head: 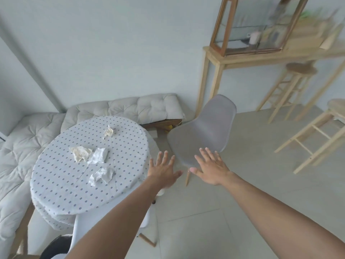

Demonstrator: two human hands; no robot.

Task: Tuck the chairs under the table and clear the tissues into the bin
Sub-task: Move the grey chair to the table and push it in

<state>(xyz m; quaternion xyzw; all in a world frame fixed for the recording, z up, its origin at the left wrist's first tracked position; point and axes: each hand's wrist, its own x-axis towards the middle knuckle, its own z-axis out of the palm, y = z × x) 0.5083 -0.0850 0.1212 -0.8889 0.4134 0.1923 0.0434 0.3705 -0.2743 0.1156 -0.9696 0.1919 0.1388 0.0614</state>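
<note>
Two hands: left hand (164, 172) and right hand (211, 168), both spread flat and empty.
Desk (56, 176): round, at left.
Grey chair (203, 131): right of desk, pulled out, just beyond the right hand's fingertips.
Tissues (87, 154): crumpled on desk, far-left of hands.

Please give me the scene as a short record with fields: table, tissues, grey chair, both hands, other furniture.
table: round table with dotted cloth, left of centre
tissues: four crumpled tissues on the table top, none picked up
grey chair: grey chair stands right of the table, pulled out, not tucked under
left hand: left hand open, fingers spread, holds nothing
right hand: right hand open, reaching toward the chair seat edge; contact unclear
other furniture: cushioned bench behind the table, wooden stools at right
bin: not identifiable
</note>
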